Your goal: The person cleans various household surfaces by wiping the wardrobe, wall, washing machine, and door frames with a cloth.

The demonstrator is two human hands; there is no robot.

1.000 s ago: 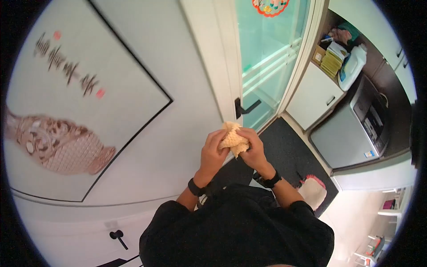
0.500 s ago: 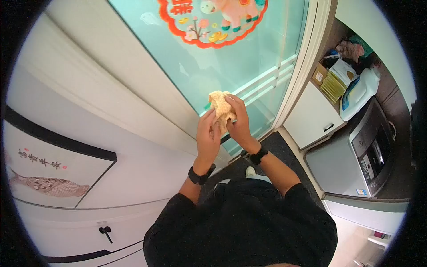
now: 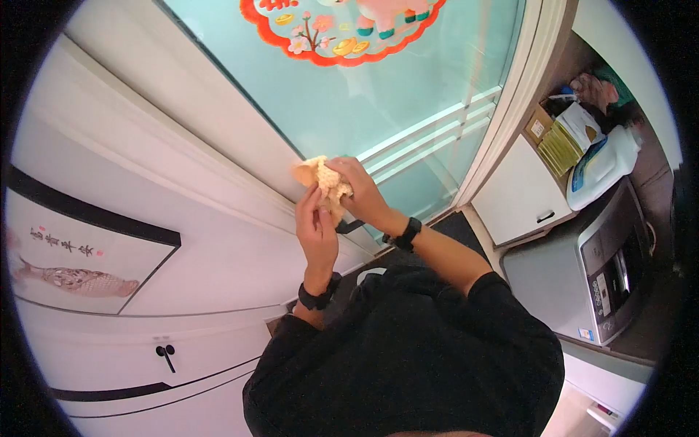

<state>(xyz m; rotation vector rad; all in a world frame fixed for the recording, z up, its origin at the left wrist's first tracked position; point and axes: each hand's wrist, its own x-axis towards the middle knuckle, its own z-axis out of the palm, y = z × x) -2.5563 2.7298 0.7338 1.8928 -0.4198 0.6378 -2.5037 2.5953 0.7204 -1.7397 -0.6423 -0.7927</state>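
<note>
A crumpled pale-yellow cloth with a waffled texture is bunched between both hands, in front of the white door frame and the glass door. My left hand grips its lower left side, fingers pointing up along it. From the right, my right hand is closed on the cloth, thumb underneath and fingers over the top. The part of the cloth inside the grip is hidden. A dark door handle shows just below my right hand.
At the right stands a grey washing machine beside a white cabinet with packets and a white jug on top. A framed fish picture hangs at the left. A dark mat lies on the floor.
Both hands have moved left with the cloth, from in front of the glass to its left edge and the door frame. The view has shifted slightly.
</note>
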